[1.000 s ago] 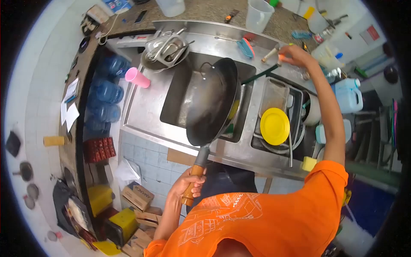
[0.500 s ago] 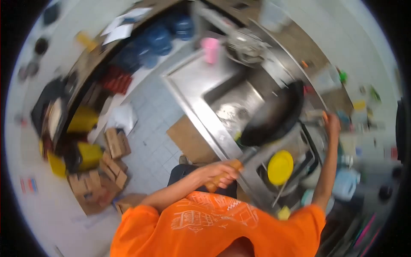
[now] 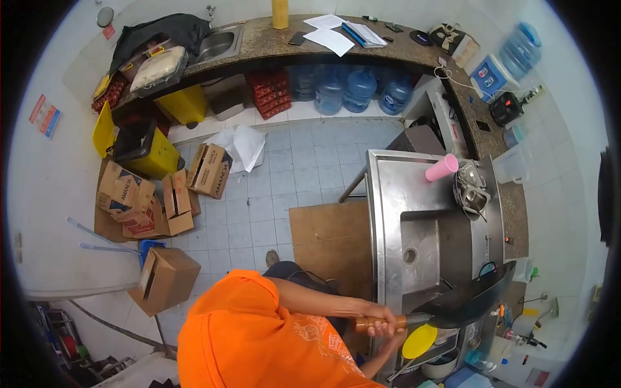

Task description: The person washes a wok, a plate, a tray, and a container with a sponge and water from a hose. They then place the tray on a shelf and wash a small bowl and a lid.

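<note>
A large black wok [image 3: 475, 294] with a wooden handle [image 3: 367, 323] is held tilted at the near end of the steel sink basin [image 3: 412, 278], partly over the counter's back edge. My left hand [image 3: 380, 318] is closed around the handle. Just below it, my right hand [image 3: 392, 339] is closed on the same handle, its fingers partly hidden. A yellow round-headed utensil [image 3: 419, 341] with a long thin handle lies right beside my right hand, below the wok. Some dishes under it are partly hidden.
A pink cup [image 3: 442, 168] and a rack of metal ware [image 3: 471, 189] stand on the steel counter [image 3: 401, 178]. Cardboard boxes [image 3: 165, 278] and a yellow bin [image 3: 152, 155] occupy the floor at left. Water jugs [image 3: 359, 89] sit under the far worktop [image 3: 259, 42].
My right hand has come from the back of the counter to the wok's handle. My body and view have turned, and the wok has swung away from over the basin.
</note>
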The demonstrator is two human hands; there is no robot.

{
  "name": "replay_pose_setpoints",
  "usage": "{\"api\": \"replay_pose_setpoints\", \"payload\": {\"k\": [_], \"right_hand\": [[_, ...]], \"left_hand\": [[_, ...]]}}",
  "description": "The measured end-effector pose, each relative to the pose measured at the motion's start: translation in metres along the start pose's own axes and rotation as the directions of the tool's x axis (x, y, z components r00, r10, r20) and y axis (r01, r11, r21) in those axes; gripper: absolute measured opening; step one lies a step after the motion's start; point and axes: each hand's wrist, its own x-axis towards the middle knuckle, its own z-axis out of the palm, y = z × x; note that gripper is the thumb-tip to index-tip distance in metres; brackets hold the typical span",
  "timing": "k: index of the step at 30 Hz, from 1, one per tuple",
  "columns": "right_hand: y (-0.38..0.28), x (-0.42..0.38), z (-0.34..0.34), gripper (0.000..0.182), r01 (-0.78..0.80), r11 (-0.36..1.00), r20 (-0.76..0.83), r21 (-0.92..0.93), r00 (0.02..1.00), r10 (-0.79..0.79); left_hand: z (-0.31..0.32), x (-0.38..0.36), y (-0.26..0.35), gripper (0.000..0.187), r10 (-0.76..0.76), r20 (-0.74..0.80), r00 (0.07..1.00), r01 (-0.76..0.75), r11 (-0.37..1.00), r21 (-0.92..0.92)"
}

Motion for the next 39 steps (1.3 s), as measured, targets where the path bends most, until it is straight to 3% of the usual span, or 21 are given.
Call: {"api": "replay_pose_setpoints", "payload": {"k": [3,6,7,9,10,13,14,19,21,22,23,24,25,26,27,30,33,35,36,38,39], "right_hand": [[-0.066,-0.103,0.146,0.082,0.071,0.975,0.355,0.211,0.924,-0.144],[-0.092,-0.142,0.257,0.087,0.079,0.937,0.730,0.340,0.606,-0.316],[-0.095,-0.147,0.289,0.087,0.069,0.943,0.743,0.325,0.599,-0.299],[-0.096,-0.154,0.346,0.081,0.004,0.915,0.824,0.403,0.434,-0.365],[-0.092,-0.159,0.368,0.058,-0.180,0.848,0.803,0.498,0.466,-0.372],[-0.104,-0.157,0.426,0.033,-0.295,0.862,0.864,0.412,0.428,-0.266],[-0.112,-0.162,0.448,0.030,-0.342,0.828,0.789,0.445,0.587,-0.182],[-0.138,-0.152,0.558,0.027,-0.421,0.871,0.905,0.251,0.422,-0.057],[-0.151,-0.142,0.611,0.029,-0.210,0.970,0.960,0.122,0.273,-0.062],[-0.159,-0.137,0.640,0.027,-0.163,0.980,0.963,0.119,0.258,-0.074],[-0.165,-0.131,0.673,0.027,-0.165,0.978,0.968,0.131,0.234,-0.090],[-0.170,-0.124,0.706,0.026,-0.047,0.994,0.959,0.094,0.272,-0.078],[-0.174,-0.119,0.737,0.024,0.071,0.996,0.948,0.053,0.309,-0.073],[-0.172,-0.113,0.773,0.022,0.106,0.992,0.958,0.062,0.272,-0.089],[-0.171,-0.115,0.805,0.020,0.062,0.994,0.962,0.093,0.253,-0.106],[-0.165,-0.108,0.887,0.018,0.082,0.989,0.963,0.123,0.231,-0.139],[-0.162,-0.099,0.956,0.021,0.192,0.979,0.977,0.069,0.185,-0.105],[-0.168,-0.103,1.000,0.026,0.528,0.848,0.987,0.043,0.109,-0.118],[-0.176,-0.108,1.016,0.026,0.525,0.850,0.986,0.042,0.114,-0.119],[-0.199,-0.121,1.044,0.039,0.654,0.656,0.919,0.376,-0.173,-0.355],[-0.212,-0.120,1.048,0.039,0.652,0.657,0.918,0.378,-0.171,-0.358]], "left_hand": [[0.019,-0.083,-0.020,0.028,0.058,0.052,0.997,-0.063,0.992,0.114],[0.040,-0.163,-0.041,0.023,0.154,-0.077,0.985,-0.134,0.965,0.224],[0.041,-0.185,-0.048,0.023,0.173,-0.071,0.982,-0.154,0.964,0.216],[0.038,-0.225,-0.057,0.020,0.276,-0.087,0.957,-0.237,0.921,0.309],[0.036,-0.244,-0.060,0.019,0.327,-0.093,0.940,-0.275,0.892,0.358],[0.043,-0.304,-0.058,0.016,0.480,-0.098,0.872,-0.372,0.779,0.505],[0.053,-0.325,-0.058,0.013,0.520,-0.119,0.846,-0.398,0.764,0.508],[0.077,-0.417,-0.036,0.016,0.683,-0.129,0.719,-0.505,0.641,0.579],[0.081,-0.457,-0.018,0.019,0.813,-0.145,0.564,-0.400,0.423,0.813],[0.092,-0.480,-0.003,0.022,0.877,-0.134,0.461,-0.184,0.243,0.952],[0.099,-0.493,0.004,0.022,0.884,-0.137,0.446,-0.164,0.231,0.959],[0.105,-0.501,0.009,0.023,0.985,-0.171,-0.021,0.167,0.172,0.971],[0.109,-0.506,0.014,0.025,0.886,-0.002,-0.464,0.467,0.246,0.849],[0.090,-0.512,0.031,0.033,0.724,0.096,-0.683,0.460,0.324,0.827],[0.091,-0.530,0.049,0.029,0.592,0.200,-0.781,0.489,0.379,0.786],[0.067,-0.594,0.097,0.025,0.497,0.186,-0.848,0.420,0.413,0.808],[0.052,-0.652,0.129,0.024,0.433,0.248,-0.867,0.399,0.304,0.865],[0.066,-0.685,0.147,0.026,0.280,0.401,-0.872,0.395,-0.080,0.915],[0.073,-0.704,0.152,0.026,0.225,0.411,-0.883,0.397,-0.108,0.911],[0.078,-0.755,0.154,0.015,0.206,0.405,-0.891,0.429,0.085,0.899],[0.094,-0.779,0.155,0.014,0.150,0.447,-0.882,0.460,0.064,0.885]]}}
